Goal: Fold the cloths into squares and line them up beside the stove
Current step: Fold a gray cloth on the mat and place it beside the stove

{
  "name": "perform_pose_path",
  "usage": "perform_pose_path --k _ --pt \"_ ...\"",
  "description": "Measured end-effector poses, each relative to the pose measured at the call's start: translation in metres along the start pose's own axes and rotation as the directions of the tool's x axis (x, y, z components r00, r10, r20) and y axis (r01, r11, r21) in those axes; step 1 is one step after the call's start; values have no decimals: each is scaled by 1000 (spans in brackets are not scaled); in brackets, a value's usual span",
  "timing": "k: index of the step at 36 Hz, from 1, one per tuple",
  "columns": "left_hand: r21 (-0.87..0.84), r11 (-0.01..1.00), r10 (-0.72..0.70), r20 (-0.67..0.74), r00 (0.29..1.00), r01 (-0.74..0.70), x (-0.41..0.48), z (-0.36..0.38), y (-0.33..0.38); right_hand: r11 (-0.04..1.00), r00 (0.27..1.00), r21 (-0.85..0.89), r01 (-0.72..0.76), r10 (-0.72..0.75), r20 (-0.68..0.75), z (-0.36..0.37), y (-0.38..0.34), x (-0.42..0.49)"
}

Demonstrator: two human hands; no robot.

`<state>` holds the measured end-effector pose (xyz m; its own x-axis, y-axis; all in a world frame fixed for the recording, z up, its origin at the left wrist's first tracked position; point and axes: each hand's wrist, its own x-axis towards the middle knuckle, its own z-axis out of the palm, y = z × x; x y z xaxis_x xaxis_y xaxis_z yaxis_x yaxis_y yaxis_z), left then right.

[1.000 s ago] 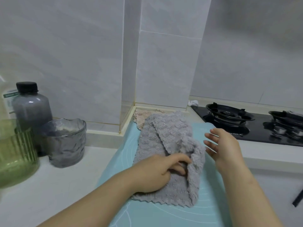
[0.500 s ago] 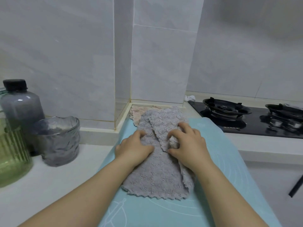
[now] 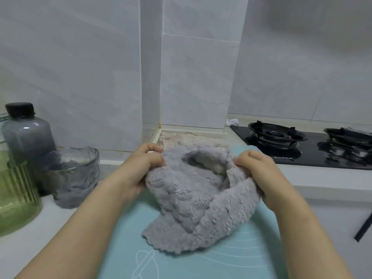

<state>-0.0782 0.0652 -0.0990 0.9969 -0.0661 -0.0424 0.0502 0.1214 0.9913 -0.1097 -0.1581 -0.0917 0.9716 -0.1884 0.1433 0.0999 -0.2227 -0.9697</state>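
Nearest me, my two bare forearms run up from the bottom edge over the teal mat (image 3: 251, 256), which lies on the bench (image 3: 46, 224). The grey cloth (image 3: 193, 200) sits between my hands, bunched and partly lifted; its scalloped lower edge droops onto the mat while the upper part hangs slack from both grips. My left hand (image 3: 136, 170) has its grip closed on the cloth's upper left edge, thumb and fingers pinching the fleece. My right hand (image 3: 261, 174) has its grip closed on the upper right edge, with a fold of the cloth draped over and under the palm. Between the two grips the cloth sags into a hollow pocket, so the bulk of it lies below and between my hands.

To my left on the bench stand a green ribbed jar (image 3: 16, 190), a textured glass cup (image 3: 74, 176) and a grey bottle (image 3: 26, 133) with a black cap. Just beyond the grey cloth, a pinkish cloth (image 3: 181, 136) lies flat against the tiled corner. Further right is the black stove (image 3: 302, 150), and a small white crumpled scrap (image 3: 231, 122) sits at its back left corner.
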Motion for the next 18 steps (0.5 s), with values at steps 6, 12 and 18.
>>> perform_pose_path --k 6,12,18 --pt "483 875 -27 36 999 6 0 3 -20 653 997 -757 -17 73 40 11 16 1" --pt "835 521 211 74 975 -176 11 10 -38 404 942 -852 332 -178 283 29 18 -2" --pt "788 548 354 84 932 -279 13 15 -38 354 924 -854 381 -191 332 37 29 6"
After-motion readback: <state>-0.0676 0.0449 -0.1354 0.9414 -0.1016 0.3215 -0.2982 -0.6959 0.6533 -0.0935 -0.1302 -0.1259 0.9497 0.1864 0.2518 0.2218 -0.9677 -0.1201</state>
